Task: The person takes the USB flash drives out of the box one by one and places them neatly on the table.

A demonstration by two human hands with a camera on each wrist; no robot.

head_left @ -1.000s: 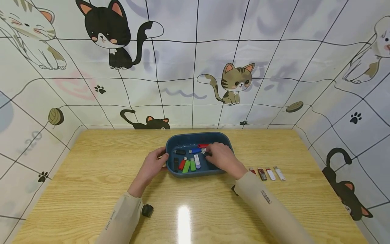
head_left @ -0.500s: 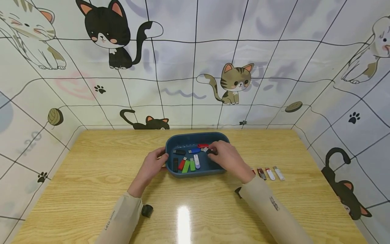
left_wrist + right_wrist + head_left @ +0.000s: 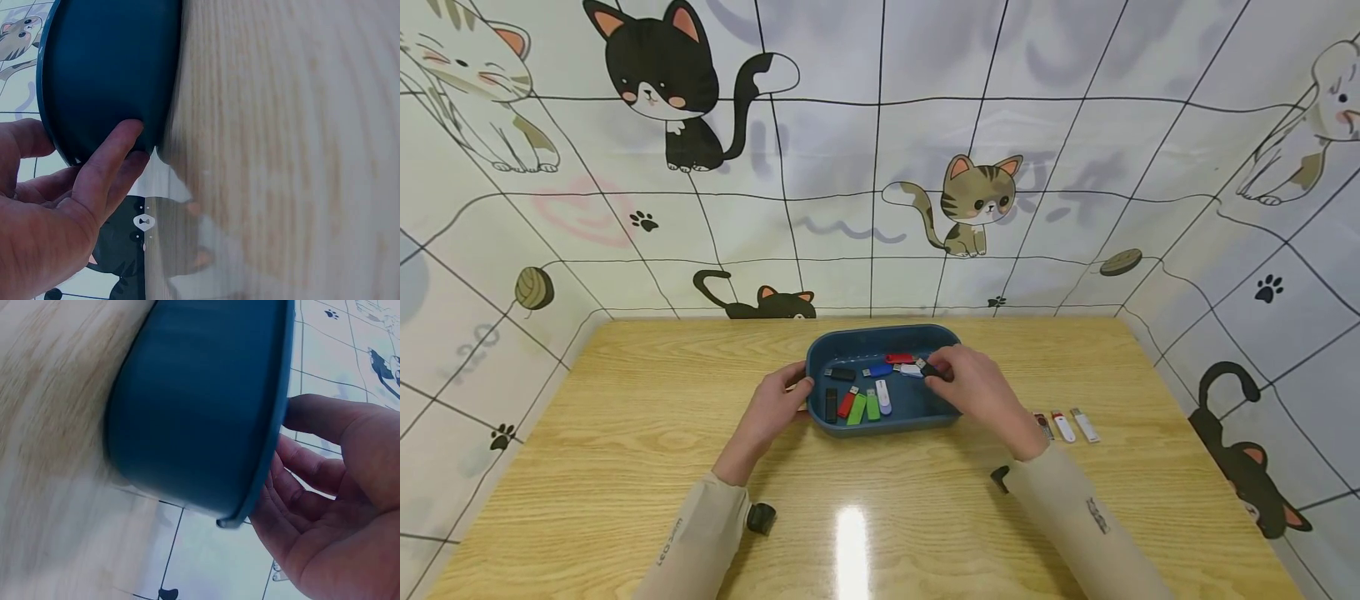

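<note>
A dark blue plastic bin [image 3: 895,423] stands on the table with several USB flash drives in it. My left hand [image 3: 775,404] grips its left end; in the left wrist view the fingers [image 3: 106,162] lie against the outer wall. Over the bin's right part, my right hand [image 3: 976,387] pinches a black USB flash drive [image 3: 927,367], metal plug pointing left. Just left of that lies a white drive [image 3: 910,370], with a red one [image 3: 899,358] and a blue one [image 3: 877,371] near it. In the right wrist view the bin's wall hides the right fingertips.
Green drives [image 3: 857,409], a red one [image 3: 847,402], a white one [image 3: 883,397] and black ones [image 3: 840,374] lie in the bin's left half. Right of it, a row of drives [image 3: 1063,427] lies on the wooden table [image 3: 647,467], partly behind my right forearm. A cat-print backdrop [image 3: 835,150] surrounds the table.
My right hand has shifted right with the black flash drive, and the white drive beside it now shows more fully. The left hand keeps its place on the bin.
</note>
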